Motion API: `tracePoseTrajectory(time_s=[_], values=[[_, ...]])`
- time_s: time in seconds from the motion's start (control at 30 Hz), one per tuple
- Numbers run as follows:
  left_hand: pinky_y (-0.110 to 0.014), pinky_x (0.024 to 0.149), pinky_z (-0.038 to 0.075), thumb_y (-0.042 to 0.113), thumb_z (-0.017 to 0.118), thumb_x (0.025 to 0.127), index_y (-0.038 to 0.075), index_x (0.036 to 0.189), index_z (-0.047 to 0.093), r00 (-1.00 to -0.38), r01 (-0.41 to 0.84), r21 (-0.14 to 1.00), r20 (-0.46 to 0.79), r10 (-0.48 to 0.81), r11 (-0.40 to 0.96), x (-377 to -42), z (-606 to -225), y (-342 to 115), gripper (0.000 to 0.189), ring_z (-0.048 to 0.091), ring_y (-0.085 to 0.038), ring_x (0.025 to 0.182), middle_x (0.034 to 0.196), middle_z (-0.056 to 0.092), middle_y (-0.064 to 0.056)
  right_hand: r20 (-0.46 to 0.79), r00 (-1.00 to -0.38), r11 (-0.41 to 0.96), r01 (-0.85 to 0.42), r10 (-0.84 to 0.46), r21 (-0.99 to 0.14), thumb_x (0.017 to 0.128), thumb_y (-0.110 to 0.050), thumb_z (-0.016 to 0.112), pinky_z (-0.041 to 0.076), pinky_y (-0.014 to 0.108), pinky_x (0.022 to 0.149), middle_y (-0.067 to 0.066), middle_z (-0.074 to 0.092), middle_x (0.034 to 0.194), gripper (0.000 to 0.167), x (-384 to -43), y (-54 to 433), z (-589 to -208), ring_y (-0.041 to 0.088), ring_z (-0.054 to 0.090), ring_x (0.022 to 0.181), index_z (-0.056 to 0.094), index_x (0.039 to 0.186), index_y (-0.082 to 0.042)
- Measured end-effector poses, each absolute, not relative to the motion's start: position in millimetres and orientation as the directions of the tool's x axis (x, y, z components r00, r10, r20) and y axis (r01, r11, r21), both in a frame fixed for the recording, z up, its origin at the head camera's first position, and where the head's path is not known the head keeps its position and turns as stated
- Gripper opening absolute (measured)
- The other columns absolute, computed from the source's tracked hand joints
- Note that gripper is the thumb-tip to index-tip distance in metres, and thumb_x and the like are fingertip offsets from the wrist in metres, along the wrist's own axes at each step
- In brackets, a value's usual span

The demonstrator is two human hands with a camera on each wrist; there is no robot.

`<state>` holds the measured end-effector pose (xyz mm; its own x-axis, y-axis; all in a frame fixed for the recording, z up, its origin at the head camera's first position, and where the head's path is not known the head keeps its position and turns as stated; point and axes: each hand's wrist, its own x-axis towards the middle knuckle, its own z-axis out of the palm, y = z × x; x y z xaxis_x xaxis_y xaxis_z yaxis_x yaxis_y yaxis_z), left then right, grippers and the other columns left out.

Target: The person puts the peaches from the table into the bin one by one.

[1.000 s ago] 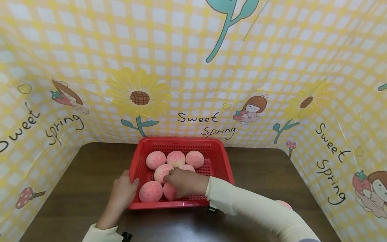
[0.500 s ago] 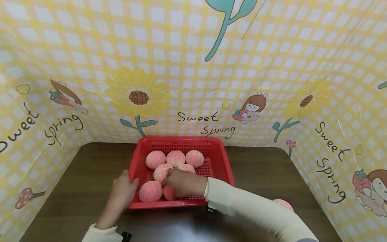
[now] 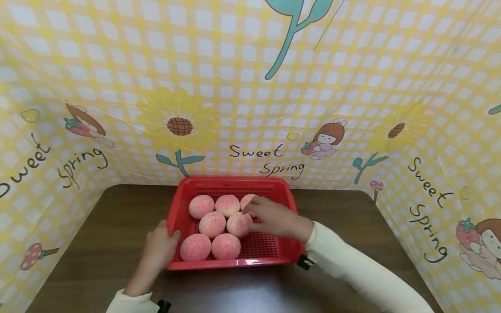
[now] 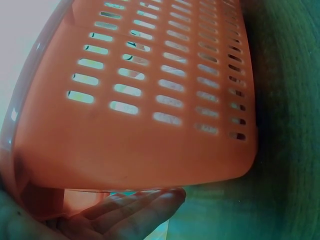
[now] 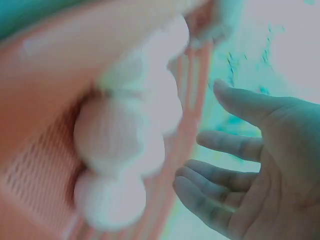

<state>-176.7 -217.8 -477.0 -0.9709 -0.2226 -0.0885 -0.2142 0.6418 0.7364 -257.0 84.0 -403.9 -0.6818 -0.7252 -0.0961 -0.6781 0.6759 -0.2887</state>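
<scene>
A red plastic basket [image 3: 258, 261] stands on the table and holds several pink peaches [image 3: 195, 248], set in rough rows. My left hand [image 3: 162, 243] holds the basket's left rim, thumb over the edge; in the left wrist view its fingers [image 4: 145, 212] lie along the outer wall. Above the basket's right half hovers my right hand [image 3: 275, 217], with nothing held. Its fingers partly cover the back right peach [image 3: 248, 201] and reach close to the middle right peach [image 3: 238, 224]. In the right wrist view the fingers [image 5: 205, 177] are spread, apart from the peaches.
The brown table [image 3: 332, 208] is enclosed by a yellow checked cloth [image 3: 242, 108] at the back and sides. My right forearm's pale sleeve [image 3: 360, 267] crosses the table's front right area and hides part of it.
My right hand has left the front right peach in the basket and moved right and back, its fingers spreading. The peach seen on the table beside my right sleeve is now hidden. My left hand stays put.
</scene>
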Motion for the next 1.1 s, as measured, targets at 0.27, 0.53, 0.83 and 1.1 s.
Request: tracePoseTrajectory(time_s=[0.27, 0.53, 0.83, 1.1], values=[[-0.049, 0.069, 0.059, 0.012, 0.054, 0.100, -0.017, 0.130, 0.048, -0.971, -0.213, 0.731, -0.087, -0.221, 0.648, -177.6, -477.2, -218.6, 0.041, 0.070, -0.037, 0.084, 0.105, 0.068, -0.033, -0.090, -0.795, 0.745, -0.515, -0.600, -0.424, 0.096, -0.043, 0.070, 0.056, 0.038, 0.088, 0.003, 0.064, 0.119, 0.044, -258.4, 193.5, -398.4, 0.018, 0.062, 0.107, 0.068, 0.125, -0.010], [-0.048, 0.070, 0.058, 0.013, 0.053, 0.101, -0.015, 0.132, 0.047, -0.968, -0.232, 0.734, -0.111, -0.224, 0.639, -176.4, -479.0, -220.9, 0.043, 0.069, -0.035, 0.086, 0.109, 0.068, -0.032, -0.268, -0.772, 0.801, -0.469, -0.577, -0.373, 0.082, -0.049, 0.081, 0.048, 0.060, 0.098, 0.018, 0.062, 0.131, 0.071, -231.9, 293.0, -413.6, 0.046, 0.056, 0.123, 0.061, 0.133, -0.003], [-0.051, 0.071, 0.059, 0.013, 0.053, 0.101, -0.015, 0.132, 0.046, -0.973, -0.217, 0.738, -0.107, -0.206, 0.639, -178.1, -480.0, -220.6, 0.043, 0.070, -0.035, 0.085, 0.110, 0.067, -0.033, -0.430, -0.753, 0.826, -0.261, -0.498, -0.500, 0.074, -0.028, 0.090, 0.051, 0.058, 0.090, 0.040, 0.039, 0.149, 0.088, -193.7, 347.4, -450.0, 0.065, 0.036, 0.133, 0.049, 0.146, 0.001], [-0.050, 0.071, 0.058, 0.013, 0.053, 0.101, -0.016, 0.132, 0.047, -0.973, -0.217, 0.734, -0.109, -0.204, 0.643, -180.2, -478.7, -219.8, 0.043, 0.070, -0.038, 0.087, 0.110, 0.068, -0.033, -0.345, -0.809, 0.834, -0.291, -0.476, -0.468, 0.066, -0.021, 0.093, 0.049, 0.064, 0.088, 0.043, 0.047, 0.139, 0.086, -184.7, 359.0, -467.3, 0.066, 0.044, 0.126, 0.054, 0.138, 0.005]])
